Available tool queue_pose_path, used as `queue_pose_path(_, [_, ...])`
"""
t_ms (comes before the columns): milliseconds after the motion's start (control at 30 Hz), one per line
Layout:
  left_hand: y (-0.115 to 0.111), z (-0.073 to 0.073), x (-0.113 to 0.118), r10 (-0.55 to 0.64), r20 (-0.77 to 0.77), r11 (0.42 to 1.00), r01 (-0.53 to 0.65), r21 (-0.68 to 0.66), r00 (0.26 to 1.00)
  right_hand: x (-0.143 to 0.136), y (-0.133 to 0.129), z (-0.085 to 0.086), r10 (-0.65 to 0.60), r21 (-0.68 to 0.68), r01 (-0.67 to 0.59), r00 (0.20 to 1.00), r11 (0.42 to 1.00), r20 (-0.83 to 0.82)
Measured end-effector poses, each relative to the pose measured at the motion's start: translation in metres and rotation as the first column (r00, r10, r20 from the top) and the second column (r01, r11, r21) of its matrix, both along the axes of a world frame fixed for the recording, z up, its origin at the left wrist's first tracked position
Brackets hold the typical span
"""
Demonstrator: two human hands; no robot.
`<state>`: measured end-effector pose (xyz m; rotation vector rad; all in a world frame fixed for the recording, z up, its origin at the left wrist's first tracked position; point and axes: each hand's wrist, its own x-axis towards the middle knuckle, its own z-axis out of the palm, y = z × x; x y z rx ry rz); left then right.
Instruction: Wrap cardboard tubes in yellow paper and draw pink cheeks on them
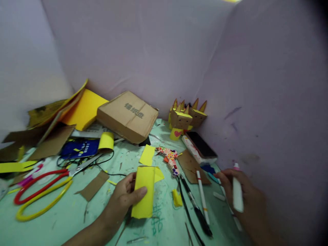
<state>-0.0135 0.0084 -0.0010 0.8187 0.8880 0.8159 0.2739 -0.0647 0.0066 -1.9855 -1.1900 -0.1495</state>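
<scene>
My left hand (125, 196) pinches a folded yellow paper piece (144, 201) upright over the green table, its thumb lying across the front. On the right, my right hand (243, 194) is closed around a white marker (237, 194) with a pink tip end pointing up. Between the hands lie a glue gun (170, 160) with a patterned body, a black pen (196, 205), another white marker (203, 196) and a small yellow piece (176, 198). Loose yellow paper (147, 155) rests just behind the held piece.
Scissors (48, 191) with red and yellow handles lie at left. Behind them are a yellow roll (106, 141), cardboard scraps and a cardboard box (128, 116). Cardboard figures (180, 119) with spikes stand at the back, near a phone (201, 145). Pale walls enclose the table (102, 225).
</scene>
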Motion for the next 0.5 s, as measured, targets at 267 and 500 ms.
queue_pose_path(267, [0.007,-0.015,-0.001,-0.076,0.093,0.994,0.068,0.085,0.993,-0.136,0.046,0.025,0.515,0.217,-0.522,0.536,0.825,-0.669])
queue_pose_path(500, [0.005,-0.016,-0.002,-0.161,0.087,0.970,0.141,0.196,0.983,-0.146,0.062,-0.001,0.507,0.259,-0.513,0.434,0.819,-0.745])
